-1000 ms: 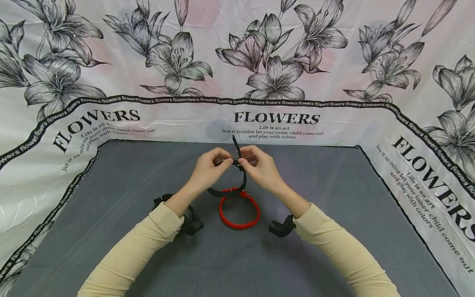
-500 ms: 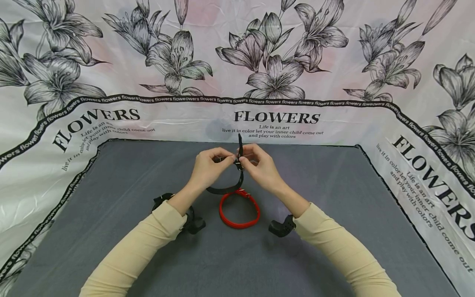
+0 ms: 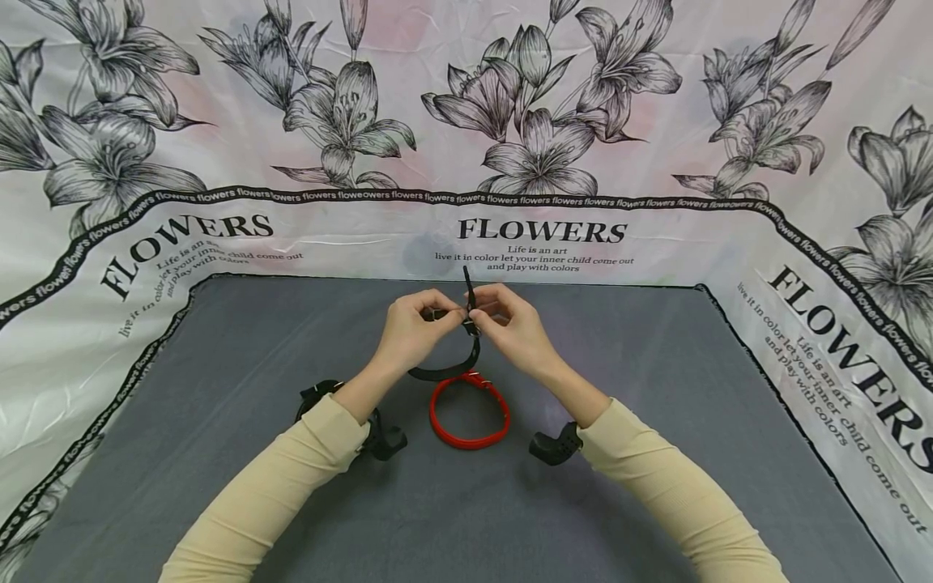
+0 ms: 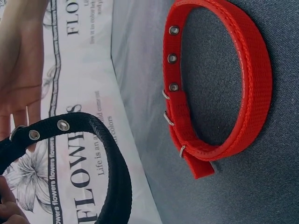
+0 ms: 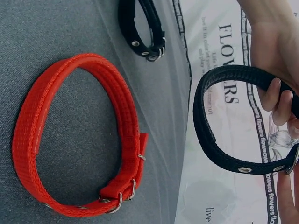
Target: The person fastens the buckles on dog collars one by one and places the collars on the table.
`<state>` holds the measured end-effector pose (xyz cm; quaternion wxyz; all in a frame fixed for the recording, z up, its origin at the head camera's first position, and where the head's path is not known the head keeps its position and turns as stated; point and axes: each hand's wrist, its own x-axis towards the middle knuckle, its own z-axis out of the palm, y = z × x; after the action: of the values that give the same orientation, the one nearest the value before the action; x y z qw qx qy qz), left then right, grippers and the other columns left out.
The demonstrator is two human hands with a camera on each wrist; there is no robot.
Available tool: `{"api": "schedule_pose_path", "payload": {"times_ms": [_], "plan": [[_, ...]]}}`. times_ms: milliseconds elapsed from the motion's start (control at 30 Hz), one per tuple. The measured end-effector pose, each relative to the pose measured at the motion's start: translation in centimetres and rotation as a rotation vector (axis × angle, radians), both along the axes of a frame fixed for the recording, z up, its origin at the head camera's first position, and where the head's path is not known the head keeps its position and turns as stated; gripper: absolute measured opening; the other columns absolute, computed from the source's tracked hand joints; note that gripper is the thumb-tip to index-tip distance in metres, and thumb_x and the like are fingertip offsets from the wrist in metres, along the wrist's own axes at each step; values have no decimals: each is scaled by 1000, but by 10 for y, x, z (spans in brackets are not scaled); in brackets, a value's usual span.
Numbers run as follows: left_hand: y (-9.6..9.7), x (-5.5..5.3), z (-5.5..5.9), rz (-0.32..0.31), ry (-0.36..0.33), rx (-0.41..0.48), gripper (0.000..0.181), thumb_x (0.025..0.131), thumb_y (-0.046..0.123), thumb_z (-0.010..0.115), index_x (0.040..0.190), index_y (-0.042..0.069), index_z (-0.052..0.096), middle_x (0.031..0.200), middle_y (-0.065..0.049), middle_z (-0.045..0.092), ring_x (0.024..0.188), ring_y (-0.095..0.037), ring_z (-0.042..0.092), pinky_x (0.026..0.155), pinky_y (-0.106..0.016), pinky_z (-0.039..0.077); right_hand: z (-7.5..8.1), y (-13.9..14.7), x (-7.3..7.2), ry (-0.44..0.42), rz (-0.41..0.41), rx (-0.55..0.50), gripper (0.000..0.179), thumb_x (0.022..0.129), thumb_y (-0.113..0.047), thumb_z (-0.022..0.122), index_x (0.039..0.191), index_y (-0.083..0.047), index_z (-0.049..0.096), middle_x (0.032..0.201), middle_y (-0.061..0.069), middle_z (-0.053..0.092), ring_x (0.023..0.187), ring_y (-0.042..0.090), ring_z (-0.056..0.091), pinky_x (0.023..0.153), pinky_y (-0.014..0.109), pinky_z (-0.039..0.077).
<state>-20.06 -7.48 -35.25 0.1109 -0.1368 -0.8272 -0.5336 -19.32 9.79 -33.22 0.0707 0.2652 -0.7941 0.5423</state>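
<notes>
Both hands hold a black dog collar (image 3: 446, 375) above the far middle of the table, its loop hanging down and its free strap end pointing up. My left hand (image 3: 410, 330) pinches it from the left, close to the buckle. From the right, my right hand (image 3: 516, 334) pinches the strap beside the metal ring. Fingertips partly hide the buckle. Eyelets in the black strap (image 4: 119, 163) show in the left wrist view. A buckled red dog collar (image 3: 470, 443) lies on the table just nearer than the hands, apart from both.
Another black collar (image 5: 125, 23) lies on the grey table (image 3: 466, 518), partly hidden by the left forearm in the head view. Wrist cameras (image 3: 555, 445) hang below the sleeves. A white flower-printed cloth (image 3: 350, 235) borders the table at the back and sides.
The black collar's free end has swung upright and tilted slightly left again. Its hanging loop has risen a little. Both hands stay nearly in place, and the red collar has not moved.
</notes>
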Motion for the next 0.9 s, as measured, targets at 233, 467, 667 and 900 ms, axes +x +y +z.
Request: {"api": "schedule_pose_path", "payload": {"times_ms": [233, 467, 667, 900], "plan": [[1, 2, 0, -2, 1, -11, 7, 85, 24, 67, 86, 20, 72, 84, 5, 67, 60, -17, 50, 51, -28, 39, 2, 1, 1, 13, 12, -9, 23, 89, -1, 57, 111, 5, 58, 108, 20, 59, 91, 30, 61, 78, 36, 52], [2, 3, -1, 3, 5, -2, 7, 85, 24, 66, 87, 20, 71, 86, 4, 68, 64, -15, 52, 53, -29, 42, 2, 1, 3, -8, 16, 19, 25, 89, -4, 58, 113, 4, 58, 109, 18, 59, 93, 30, 60, 79, 37, 52], [2, 2, -2, 14, 7, -6, 7, 84, 22, 66, 86, 19, 71, 86, 4, 68, 68, -13, 55, 55, -29, 44, 3, 0, 3, -30, 35, 33, 25, 90, -4, 57, 114, 3, 57, 109, 18, 60, 94, 29, 60, 77, 34, 52], [2, 1, 0, 23, 23, -13, 5, 83, 21, 66, 83, 19, 71, 85, 4, 68, 69, -12, 55, 56, -29, 44, 4, 0, 2, -37, 45, 41, 22, 92, -4, 53, 113, 3, 56, 111, 19, 59, 94, 28, 60, 79, 35, 52]]}}
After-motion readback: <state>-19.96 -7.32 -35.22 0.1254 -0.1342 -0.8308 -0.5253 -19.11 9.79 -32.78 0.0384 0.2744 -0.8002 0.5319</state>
